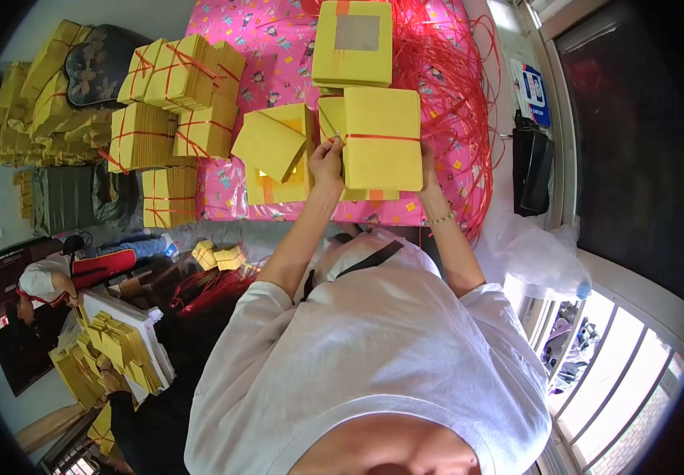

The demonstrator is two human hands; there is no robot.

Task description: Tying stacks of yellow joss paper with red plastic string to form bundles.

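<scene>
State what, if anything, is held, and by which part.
Yellow paper bundle, by opposite sides: left hand at its red strap (grip unclear), right hand, partly hidden, at its right edge.

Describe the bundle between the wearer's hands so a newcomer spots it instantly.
Start at the pink patterned tablecloth. Over its near part, between the person's left hand and right hand, is a yellow bundle. One red strap crosses its face from side to side, unlike the grey-patched yellow stack just beyond it.

head fisheye | worn, facing down | near pink-covered table (pixel 279 75) | dark rim, seemingly bent
</scene>
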